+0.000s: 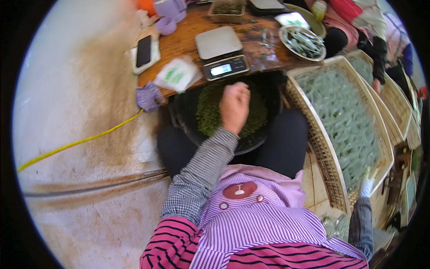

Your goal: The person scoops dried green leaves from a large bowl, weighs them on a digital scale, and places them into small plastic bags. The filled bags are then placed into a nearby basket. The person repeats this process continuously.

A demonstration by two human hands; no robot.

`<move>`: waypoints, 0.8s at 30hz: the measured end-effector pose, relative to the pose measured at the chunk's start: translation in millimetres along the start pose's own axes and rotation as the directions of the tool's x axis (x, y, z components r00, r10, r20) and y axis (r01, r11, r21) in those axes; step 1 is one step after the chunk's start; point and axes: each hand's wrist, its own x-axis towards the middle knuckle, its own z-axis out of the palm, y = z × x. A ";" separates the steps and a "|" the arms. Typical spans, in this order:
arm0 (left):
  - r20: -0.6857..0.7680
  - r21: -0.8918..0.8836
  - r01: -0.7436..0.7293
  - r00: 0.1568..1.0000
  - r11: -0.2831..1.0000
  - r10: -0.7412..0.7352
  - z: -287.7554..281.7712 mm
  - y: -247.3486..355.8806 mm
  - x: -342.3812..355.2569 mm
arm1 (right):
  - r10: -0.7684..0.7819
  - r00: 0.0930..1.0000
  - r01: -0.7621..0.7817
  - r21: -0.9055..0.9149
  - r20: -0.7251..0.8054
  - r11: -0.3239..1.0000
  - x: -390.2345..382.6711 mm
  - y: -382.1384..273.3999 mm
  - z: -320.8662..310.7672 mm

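My left hand is closed above a black tub of small dark-green leaf bits, its fingers curled in; whatever they may hold is hidden. The tub sits between my knees. Far to the right, my right hand, in a pale glove, reaches over the near end of a cream plastic crate. Its fingers look stretched out and apart, beside a mass of clear packets filling the crate. Just beyond my left hand, a digital scale with a lit display stands on the wooden table with its plate bare.
On the table lie a white-and-green bag, a phone, a purple cup and a metal bowl of filled packets. A yellow cord runs along the left. More crates and co-workers are at the right.
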 end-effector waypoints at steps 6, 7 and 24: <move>-0.171 0.754 0.037 0.975 0.656 0.141 -118.4 -87.1 85.1 | -0.301 0.913 0.147 0.469 0.273 0.871 -6.1 -163.6 67.5; -0.087 0.791 0.002 0.990 0.612 0.110 -123.1 -95.5 88.1 | -0.276 0.907 0.059 0.551 0.319 0.832 -23.5 -194.6 83.7; -0.208 -0.033 0.204 0.956 0.978 -0.206 -76.7 -51.7 -65.4 | -0.545 0.248 -0.562 0.577 0.801 0.593 -246.3 -374.7 281.4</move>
